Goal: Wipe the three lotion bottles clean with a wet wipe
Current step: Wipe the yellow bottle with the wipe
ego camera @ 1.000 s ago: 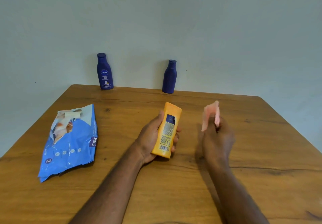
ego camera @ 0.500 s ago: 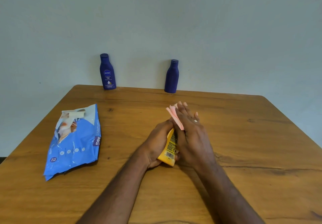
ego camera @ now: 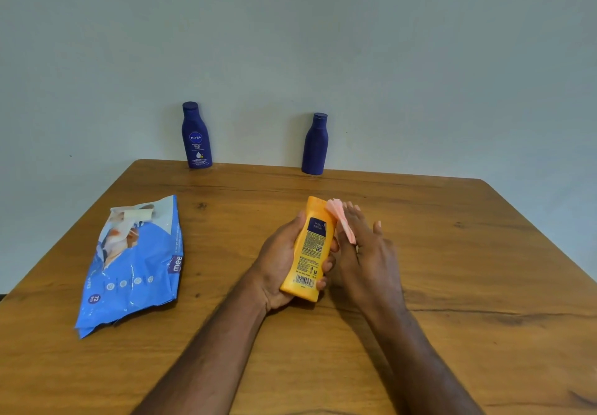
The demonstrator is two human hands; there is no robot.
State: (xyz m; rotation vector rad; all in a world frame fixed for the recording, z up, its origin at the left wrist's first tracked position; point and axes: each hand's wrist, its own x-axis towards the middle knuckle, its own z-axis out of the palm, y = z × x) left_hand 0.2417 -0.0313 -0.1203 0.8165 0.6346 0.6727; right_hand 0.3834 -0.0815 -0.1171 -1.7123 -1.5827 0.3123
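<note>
Since half a second earlier my right hand (ego camera: 365,253) had slid off the yellow bottle (ego camera: 310,250) to its right flank, fingers straight and pressing the pink wipe (ego camera: 340,219) there, while my left hand (ego camera: 281,262) gripped the bottle above the table (ego camera: 452,285), long axis pointing away from me.

Left hand (ego camera: 280,264) curled — right hand (ego camera: 366,253) flat
</note>
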